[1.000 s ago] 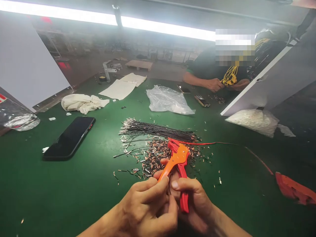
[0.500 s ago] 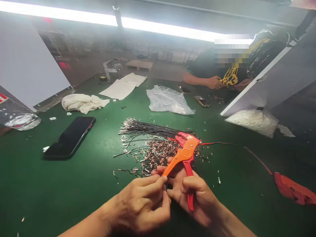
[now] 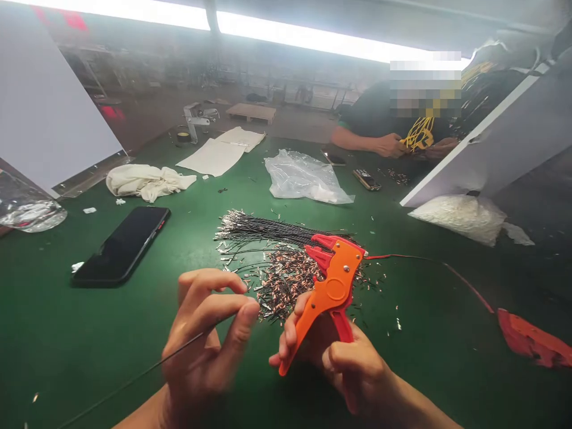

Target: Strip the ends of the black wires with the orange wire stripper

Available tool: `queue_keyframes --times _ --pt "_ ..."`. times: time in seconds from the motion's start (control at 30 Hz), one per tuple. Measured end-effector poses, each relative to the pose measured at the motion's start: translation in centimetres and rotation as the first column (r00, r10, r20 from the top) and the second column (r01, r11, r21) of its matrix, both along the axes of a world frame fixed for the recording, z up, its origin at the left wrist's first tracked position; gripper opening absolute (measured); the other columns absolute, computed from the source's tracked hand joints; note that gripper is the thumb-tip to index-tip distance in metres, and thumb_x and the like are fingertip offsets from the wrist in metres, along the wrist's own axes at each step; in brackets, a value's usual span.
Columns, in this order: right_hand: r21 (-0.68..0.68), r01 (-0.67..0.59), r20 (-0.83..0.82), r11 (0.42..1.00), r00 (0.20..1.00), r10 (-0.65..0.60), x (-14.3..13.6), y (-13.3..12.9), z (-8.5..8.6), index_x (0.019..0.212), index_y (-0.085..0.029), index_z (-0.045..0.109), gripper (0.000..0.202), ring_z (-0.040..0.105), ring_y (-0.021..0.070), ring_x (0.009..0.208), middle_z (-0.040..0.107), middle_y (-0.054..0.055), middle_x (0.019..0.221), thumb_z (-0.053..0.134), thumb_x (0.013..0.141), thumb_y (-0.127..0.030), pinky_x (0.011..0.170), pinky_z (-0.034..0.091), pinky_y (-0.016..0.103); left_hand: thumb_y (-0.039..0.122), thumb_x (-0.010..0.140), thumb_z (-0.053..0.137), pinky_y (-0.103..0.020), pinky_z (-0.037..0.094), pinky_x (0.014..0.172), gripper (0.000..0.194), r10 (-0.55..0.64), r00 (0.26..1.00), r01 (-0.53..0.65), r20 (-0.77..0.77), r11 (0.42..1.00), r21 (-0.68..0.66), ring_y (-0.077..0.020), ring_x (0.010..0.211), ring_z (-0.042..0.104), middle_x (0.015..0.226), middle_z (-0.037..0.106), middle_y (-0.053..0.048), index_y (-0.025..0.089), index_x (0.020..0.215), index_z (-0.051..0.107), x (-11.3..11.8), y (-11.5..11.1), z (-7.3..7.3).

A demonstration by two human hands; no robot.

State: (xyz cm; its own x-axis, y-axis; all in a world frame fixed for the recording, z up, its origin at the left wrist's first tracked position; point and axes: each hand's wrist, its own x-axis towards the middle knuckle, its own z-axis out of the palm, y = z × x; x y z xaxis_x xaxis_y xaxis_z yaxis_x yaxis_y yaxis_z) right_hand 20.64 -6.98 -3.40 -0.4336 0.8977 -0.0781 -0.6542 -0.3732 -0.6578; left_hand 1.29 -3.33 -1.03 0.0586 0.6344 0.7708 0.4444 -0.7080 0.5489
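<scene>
My left hand (image 3: pixel 210 333) pinches a thin black wire (image 3: pixel 147 372) between thumb and fingertips. The wire trails down toward the lower left. In my right hand (image 3: pixel 357 357) are orange and red wire strippers (image 3: pixel 335 292), fingers around the orange handle and thumb over the red one. Their red jaws stand apart, pointing left, with no wire visible between them. Behind the strippers lies a bundle of black wires (image 3: pixel 272 229) with silvery tips at its left end. Nearer, a heap of short wire scraps (image 3: pixel 286 280) shows copper ends, partly hidden by the tool.
A black phone (image 3: pixel 123 245) and a crumpled cloth (image 3: pixel 147 182) lie left on the green table. Toward the back are a clear plastic bag (image 3: pixel 306 179) and paper sheets (image 3: pixel 223 152). A red strip runs to an orange-red piece (image 3: pixel 531 339) at right. Across the table, a person handles yellow cables.
My left hand has moved left, away from the strippers' handle, and now shows the black wire. The strippers' jaws have opened wider and the tool has turned slightly more upright.
</scene>
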Motion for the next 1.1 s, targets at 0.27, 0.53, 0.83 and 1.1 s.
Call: queue_keyframes --times 0.27,0.53,0.83,1.1 --pt "0.048 -0.074 0.067 0.996 0.995 0.071 -0.3 -0.9 -1.1 0.112 -0.017 0.057 0.045 0.062 0.0244 0.089 0.065 0.006 0.095 0.062 0.068 -0.014 0.084 0.042 0.045 0.002 0.084 0.057 -0.038 0.041 0.078 0.020 -0.047 0.998 0.049 0.030 0.996 -0.070 -0.0196 0.089 0.051 0.091 0.061 -0.003 0.021 0.081 0.060 0.4 -0.3 0.0" --pt "0.070 -0.112 0.092 0.991 0.990 0.105 -0.7 -0.8 -0.9 0.107 -0.020 0.055 0.039 0.065 0.0232 0.083 0.066 0.005 0.091 0.061 0.069 -0.012 0.081 0.043 0.043 0.002 0.086 0.056 -0.039 0.041 0.078 0.020 -0.027 0.999 0.030 0.029 0.993 -0.110 -0.0197 0.090 0.051 0.092 0.061 -0.004 0.021 0.081 0.060 0.4 -0.5 0.0" --pt "0.050 -0.111 0.077 0.993 0.991 0.107 -1.0 -0.6 -0.8 0.101 -0.018 0.055 0.035 0.064 0.0209 0.076 0.065 0.004 0.085 0.060 0.067 -0.012 0.076 0.046 0.041 0.001 0.084 0.058 -0.039 0.041 0.079 0.020 -0.044 0.999 0.043 -0.018 0.997 -0.072 -0.0195 0.090 0.052 0.091 0.063 -0.003 0.020 0.082 0.060 0.9 -0.8 -0.1" --pt "0.015 -0.125 0.051 0.992 0.991 0.124 -1.3 -0.6 -0.8 0.100 -0.017 0.056 0.029 0.060 0.0194 0.074 0.061 0.003 0.083 0.067 0.073 -0.023 0.075 0.045 0.038 0.000 0.081 0.058 -0.040 0.042 0.078 0.023 -0.065 0.998 0.064 -0.014 0.995 -0.071 -0.0208 0.089 0.052 0.087 0.063 -0.003 0.023 0.084 0.060 0.9 -0.9 -0.1"
